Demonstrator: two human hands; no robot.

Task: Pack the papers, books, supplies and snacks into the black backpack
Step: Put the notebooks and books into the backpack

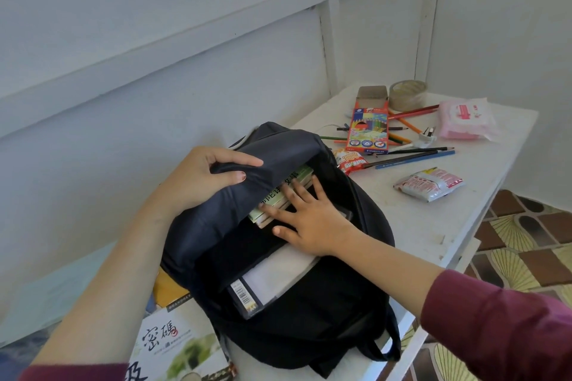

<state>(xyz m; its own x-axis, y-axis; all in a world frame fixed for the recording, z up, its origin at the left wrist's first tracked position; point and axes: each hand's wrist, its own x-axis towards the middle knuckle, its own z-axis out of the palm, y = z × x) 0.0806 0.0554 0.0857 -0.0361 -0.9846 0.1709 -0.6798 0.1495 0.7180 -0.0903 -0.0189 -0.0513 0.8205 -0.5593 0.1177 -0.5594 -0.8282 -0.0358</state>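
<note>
On a white painted table point(433, 226), the black backpack point(309, 334) is lying flat with its mouth gaping toward me, soft matte cloth slumping around the opening. My left hand point(204, 176) is gripping the bag's upper flap, fingers and thumb curling round a fold of fabric and lifting it clear. My right hand point(309, 213) is lying flat, fingers straight and spread, pressing on the stack of books point(272, 199) inside the main compartment and clamping nothing. The books, thin and stiff with pale green covers, are running their long axis diagonally from near-left to far-right, right under my fingertips and half tucked beneath the lifted flap. White papers point(278, 275) in a clear sleeve are sitting in the pocket nearer me. A glossy book point(173, 346) is lying outside the bag by my left forearm, nearer that hand. Beyond the bag, on my right hand's side, a cardboard pencil box point(368, 130), loose coloured pencils point(414, 156) and crinkly foil snack packets point(428, 184) are lying unpacked, so I am judging the job roughly half done
</note>
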